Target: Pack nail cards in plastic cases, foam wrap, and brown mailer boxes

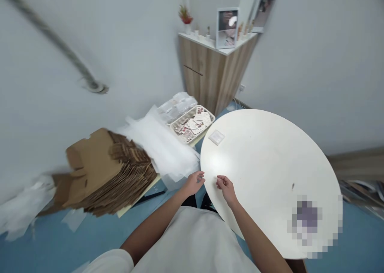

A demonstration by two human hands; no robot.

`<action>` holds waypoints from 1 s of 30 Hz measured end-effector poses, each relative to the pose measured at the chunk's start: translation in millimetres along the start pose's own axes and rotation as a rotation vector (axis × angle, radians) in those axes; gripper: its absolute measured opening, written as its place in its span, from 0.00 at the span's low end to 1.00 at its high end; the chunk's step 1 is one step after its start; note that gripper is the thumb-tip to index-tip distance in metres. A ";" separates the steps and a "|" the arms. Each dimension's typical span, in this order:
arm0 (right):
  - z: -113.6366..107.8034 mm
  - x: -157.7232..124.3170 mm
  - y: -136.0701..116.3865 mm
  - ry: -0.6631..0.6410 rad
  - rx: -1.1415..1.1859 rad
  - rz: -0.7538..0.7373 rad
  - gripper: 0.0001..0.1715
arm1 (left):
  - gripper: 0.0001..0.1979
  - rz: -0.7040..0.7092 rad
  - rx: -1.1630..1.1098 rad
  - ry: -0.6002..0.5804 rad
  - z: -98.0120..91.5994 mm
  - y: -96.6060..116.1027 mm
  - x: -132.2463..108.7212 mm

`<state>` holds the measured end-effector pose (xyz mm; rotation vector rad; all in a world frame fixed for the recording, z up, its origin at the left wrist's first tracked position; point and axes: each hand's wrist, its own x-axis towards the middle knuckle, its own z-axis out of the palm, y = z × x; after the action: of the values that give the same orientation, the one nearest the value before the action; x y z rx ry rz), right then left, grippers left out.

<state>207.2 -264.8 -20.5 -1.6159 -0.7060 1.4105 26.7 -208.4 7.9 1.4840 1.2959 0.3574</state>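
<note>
My left hand (195, 183) is just off the near left edge of the round white table (270, 157). Its fingers are loosely curved and apart, and nothing shows in it. Over the table's edge, my right hand (227, 189) has its fingers curled and its fingertips drawn together. Whatever may be between them is too small to make out. A small, flat, clear square case (216, 137) lies on the table beyond both hands, touched by neither.
To the left are a stack of flattened brown cardboard boxes (120, 173), white packing sheets (163, 143) and a white basket (210, 121) of printed cards. A wooden corner cabinet (207, 75) stands behind. A blurred-out patch (307, 219) covers part of the table at right.
</note>
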 end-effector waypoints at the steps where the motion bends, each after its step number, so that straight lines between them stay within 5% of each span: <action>1: 5.0 1.6 -0.5 -0.036 -0.018 -0.005 0.29 | 0.15 -0.006 -0.003 0.032 -4.8 -1.3 -8.9; 10: 84.2 15.3 -22.8 -0.337 -0.227 -0.163 0.28 | 0.16 0.043 -0.009 0.373 -79.1 -22.9 -73.8; 16: 163.7 13.7 -43.3 -0.506 -0.499 -0.363 0.25 | 0.17 0.097 0.141 0.503 -149.6 -37.7 -125.3; 23: 276.9 -6.0 -100.3 -0.456 -0.832 -0.821 0.22 | 0.18 -0.008 0.346 0.727 -235.6 -70.0 -156.7; 30: 356.2 -19.0 -136.8 -0.352 -1.320 -1.123 0.25 | 0.20 -0.174 0.508 0.601 -277.7 -94.0 -159.0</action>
<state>-127.0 -132.7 109.3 -1.2518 -2.5799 0.2447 -294.8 -217.4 96.5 1.7299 2.0988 0.3938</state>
